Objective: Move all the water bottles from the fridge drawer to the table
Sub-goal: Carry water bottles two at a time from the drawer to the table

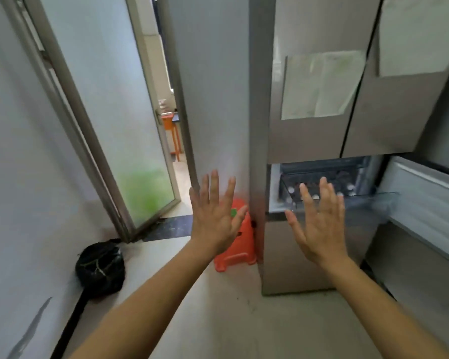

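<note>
A tall grey fridge stands at the right, its middle drawer pulled out. Inside the drawer stand several water bottles, seen from above as white caps; the picture is blurred. My left hand is raised with fingers spread, in front of the fridge's left side and empty. My right hand is also spread and empty, held up before the open drawer and covering part of it. No table is in view.
An orange plastic stool sits on the floor against the fridge's left side. A black bag lies by the left wall. A frosted glass door stands open to another room with an orange stool.
</note>
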A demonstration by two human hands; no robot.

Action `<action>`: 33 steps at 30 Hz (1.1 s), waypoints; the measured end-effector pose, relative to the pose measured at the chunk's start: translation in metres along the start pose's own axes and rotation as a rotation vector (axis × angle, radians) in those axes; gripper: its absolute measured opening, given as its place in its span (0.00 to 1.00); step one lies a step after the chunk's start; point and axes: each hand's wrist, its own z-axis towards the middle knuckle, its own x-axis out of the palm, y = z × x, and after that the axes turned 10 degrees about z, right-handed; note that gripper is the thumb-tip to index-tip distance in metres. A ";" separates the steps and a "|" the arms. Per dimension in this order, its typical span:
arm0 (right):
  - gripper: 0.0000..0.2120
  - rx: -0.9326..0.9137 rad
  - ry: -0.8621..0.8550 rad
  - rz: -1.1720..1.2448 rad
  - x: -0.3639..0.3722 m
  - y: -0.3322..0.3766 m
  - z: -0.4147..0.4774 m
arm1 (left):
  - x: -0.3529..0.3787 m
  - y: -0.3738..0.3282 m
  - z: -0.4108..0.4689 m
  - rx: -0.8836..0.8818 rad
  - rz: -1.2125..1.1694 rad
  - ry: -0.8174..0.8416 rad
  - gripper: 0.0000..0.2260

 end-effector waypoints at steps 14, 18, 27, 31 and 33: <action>0.38 0.299 0.059 -0.309 0.005 -0.226 0.073 | 0.163 -0.192 0.189 0.271 -0.144 0.201 0.33; 0.36 0.398 0.084 -0.314 0.004 -0.268 0.092 | 0.190 -0.232 0.231 0.332 -0.195 0.295 0.34; 0.34 0.515 0.158 -0.259 0.017 -0.379 0.116 | 0.268 -0.304 0.271 0.444 -0.111 0.516 0.33; 0.31 0.526 0.327 -0.163 0.035 -0.439 0.146 | 0.301 -0.334 0.289 0.340 -0.116 0.592 0.34; 0.30 0.516 0.403 -0.096 0.044 -0.470 0.162 | 0.311 -0.350 0.299 0.252 -0.111 0.626 0.34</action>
